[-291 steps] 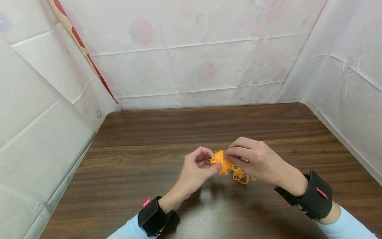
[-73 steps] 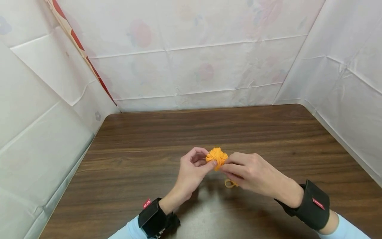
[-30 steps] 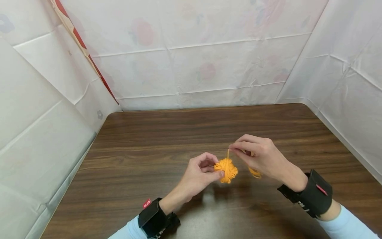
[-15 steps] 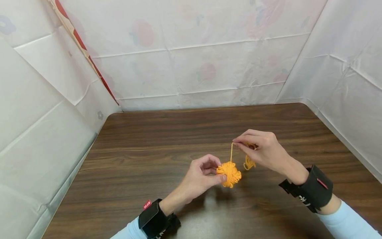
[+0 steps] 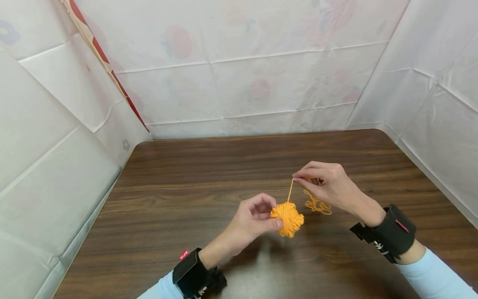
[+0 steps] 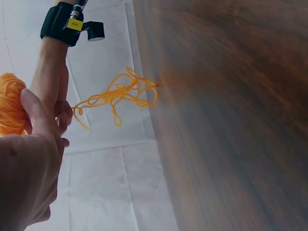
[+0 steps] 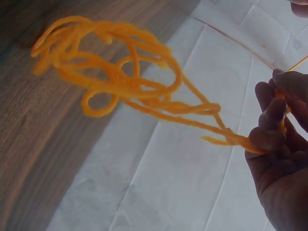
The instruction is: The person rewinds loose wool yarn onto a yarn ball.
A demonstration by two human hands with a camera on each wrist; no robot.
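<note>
Holding the yarn ball [image 5: 287,213] above the table [image 5: 186,174] in my left hand [image 5: 254,218], thumb and fingers curled round its near side. One taut strand [image 5: 289,191] is running up toward 12 o'clock to my right hand [image 5: 328,185], pinching it at the fingertips. Loose tangle [image 5: 316,204] is hanging at 3 o'clock of the ball. Count: one ball, one strand, one tangle. Right hand is nearer the free end.

Dark wooden table [image 5: 186,199], white sheeting [image 5: 261,83]

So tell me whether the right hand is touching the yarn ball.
Apart. The head view shows the right hand above the yarn ball, linked only by a strand.
</note>
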